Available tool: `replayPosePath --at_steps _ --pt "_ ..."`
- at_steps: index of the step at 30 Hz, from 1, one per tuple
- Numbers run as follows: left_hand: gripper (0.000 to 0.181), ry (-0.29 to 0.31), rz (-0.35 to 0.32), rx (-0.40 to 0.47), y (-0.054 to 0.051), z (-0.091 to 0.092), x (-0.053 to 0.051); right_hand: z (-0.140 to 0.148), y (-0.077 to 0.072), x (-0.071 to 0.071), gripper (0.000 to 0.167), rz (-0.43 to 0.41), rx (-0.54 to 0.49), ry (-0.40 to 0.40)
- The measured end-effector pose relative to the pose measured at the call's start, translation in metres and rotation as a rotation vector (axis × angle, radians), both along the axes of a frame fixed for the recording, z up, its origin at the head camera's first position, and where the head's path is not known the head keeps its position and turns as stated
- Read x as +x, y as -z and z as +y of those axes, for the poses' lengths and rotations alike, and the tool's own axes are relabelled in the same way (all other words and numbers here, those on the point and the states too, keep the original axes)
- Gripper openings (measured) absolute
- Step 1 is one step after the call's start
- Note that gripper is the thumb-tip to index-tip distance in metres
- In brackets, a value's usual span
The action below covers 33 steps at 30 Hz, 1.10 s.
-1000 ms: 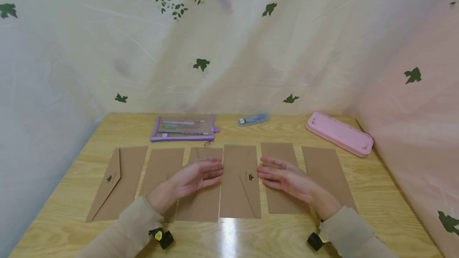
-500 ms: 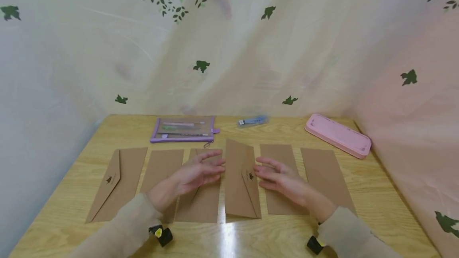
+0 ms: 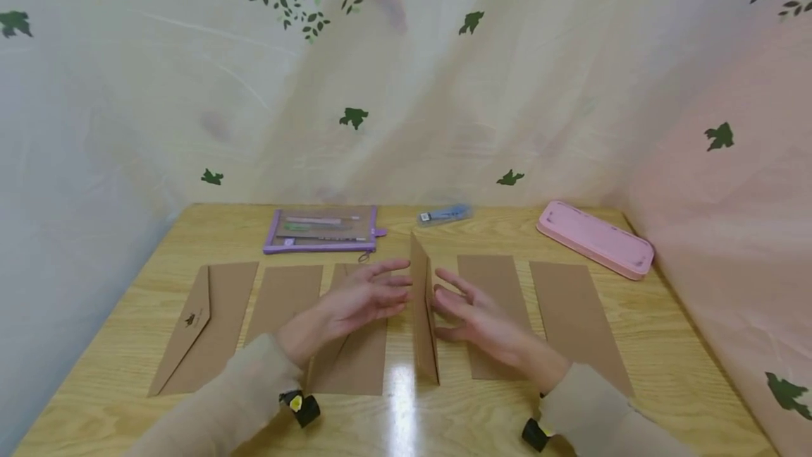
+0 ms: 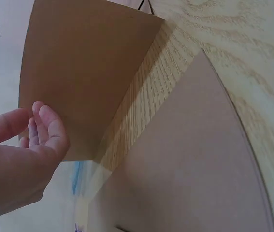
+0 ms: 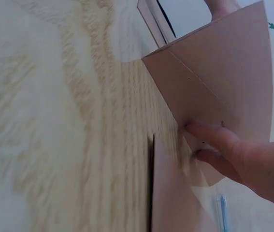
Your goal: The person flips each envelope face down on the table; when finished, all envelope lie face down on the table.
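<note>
A brown paper envelope [image 3: 421, 309] stands nearly upright on one long edge between the hands. My left hand [image 3: 361, 298] is at its left face, fingers loosely bent near the raised edge; the left wrist view shows them before the plain side [image 4: 88, 72], and whether they touch it I cannot tell. On the other side, the fingers of my right hand [image 3: 482, 319] reach forward. In the right wrist view these fingertips [image 5: 194, 128] touch the flap side [image 5: 223, 67] low down, near the table. Flat brown envelopes lie either side: one [image 3: 355, 344] under the left hand, another [image 3: 491, 288] by the right.
More envelopes lie in the row, the leftmost [image 3: 235, 316] showing a flap with a dark print, the rightmost [image 3: 577, 323] plain. Behind them are a purple-edged clear pencil pouch [image 3: 317, 247], a small blue packaged item [image 3: 447, 214] and a pink case [image 3: 596, 240]. Printed cloth [image 3: 406, 90] hangs behind.
The middle envelope lay flat, then its left edge rose, and it now stands nearly vertical. My left hand has moved right with that edge; my right hand has shifted slightly left.
</note>
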<state>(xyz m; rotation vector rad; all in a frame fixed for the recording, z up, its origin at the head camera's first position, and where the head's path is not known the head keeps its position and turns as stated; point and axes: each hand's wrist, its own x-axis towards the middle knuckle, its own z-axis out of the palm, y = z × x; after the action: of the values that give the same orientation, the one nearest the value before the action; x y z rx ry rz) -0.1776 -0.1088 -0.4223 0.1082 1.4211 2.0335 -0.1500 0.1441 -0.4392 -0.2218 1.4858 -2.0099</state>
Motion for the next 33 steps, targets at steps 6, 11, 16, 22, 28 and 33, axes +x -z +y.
replayPosePath --at_steps 6,11,16,22,28,33 --pt "0.057 0.067 0.008 0.009 0.000 0.010 0.002 -0.009 -0.007 -0.001 0.076 -0.006 0.006 -0.023" --pt "0.051 0.096 0.014 -0.023 0.003 0.016 0.006 -0.008 -0.008 -0.001 0.076 0.007 0.104 0.012" --pt "0.051 0.108 -0.001 -0.049 0.009 0.018 0.010 -0.004 -0.002 0.004 0.073 0.013 0.159 0.040" --pt "0.051 0.091 -0.002 -0.097 0.011 0.016 0.012 0.004 0.001 0.010 0.079 0.014 0.178 0.104" --pt "0.052 0.088 -0.008 -0.108 0.013 0.013 0.011 0.014 0.002 0.015 0.086 0.001 0.202 0.113" --pt "0.053 0.081 0.002 -0.117 0.015 0.009 0.011 0.024 -0.001 0.016 0.089 -0.016 0.160 0.023"
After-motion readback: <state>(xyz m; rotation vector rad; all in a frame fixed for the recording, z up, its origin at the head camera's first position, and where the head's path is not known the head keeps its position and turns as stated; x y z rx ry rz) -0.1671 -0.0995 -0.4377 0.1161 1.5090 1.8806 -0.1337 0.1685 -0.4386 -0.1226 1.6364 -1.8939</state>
